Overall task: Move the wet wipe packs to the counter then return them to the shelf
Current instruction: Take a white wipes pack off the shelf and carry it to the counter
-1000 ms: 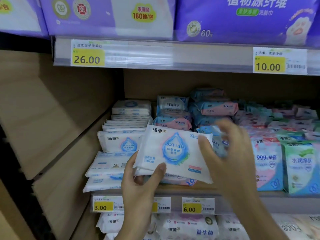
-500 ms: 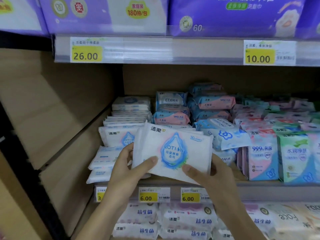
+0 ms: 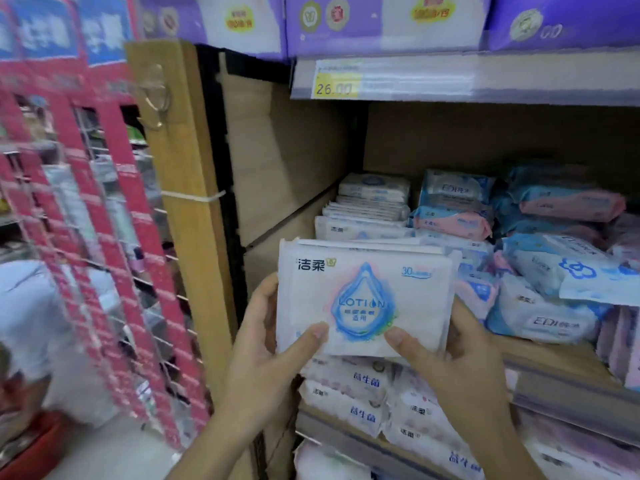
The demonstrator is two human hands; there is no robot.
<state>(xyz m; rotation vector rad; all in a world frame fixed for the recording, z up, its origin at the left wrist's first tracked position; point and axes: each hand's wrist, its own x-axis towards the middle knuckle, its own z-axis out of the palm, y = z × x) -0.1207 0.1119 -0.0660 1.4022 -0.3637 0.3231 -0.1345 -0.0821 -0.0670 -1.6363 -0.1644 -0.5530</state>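
**Item:** wet wipe packs (image 3: 363, 299), a small stack of thin white packs. The front face carries a blue drop print, and the edges of more packs show behind its top edge.

**Location:** held upright in the air just in front of the left front corner of the shelf (image 3: 547, 355), touching no board.

**Holders:**
- The left hand (image 3: 277, 344) grips the stack's left edge, with the thumb pressed on the lower front face and the fingers curled behind.
- The right hand (image 3: 460, 362) grips the right edge in the same way.
- Neither hand is spread, and both pinch the stack between them.

**Surroundings:**
- Other white packs (image 3: 370, 202) are piled at the shelf's left rear.
- Blue and pink packs (image 3: 453, 209) lie beside them towards the right.
- A yellow price label (image 3: 336, 86) sits on the rail above.
- A red wire rack (image 3: 86, 202) stands to the left of the shelf's side panel.

**Step in hand (judged):** the outward leg, with the stack off the shelf and ready to carry to the desk. The desk is not in view.

**Next move calls for:**
- Keep a firm two-sided pinch so the loose, slippery packs do not fan apart or slide out.
- Turn away from the shelf without brushing the side panel or the rack.
- Set the stack down flat on the desk.
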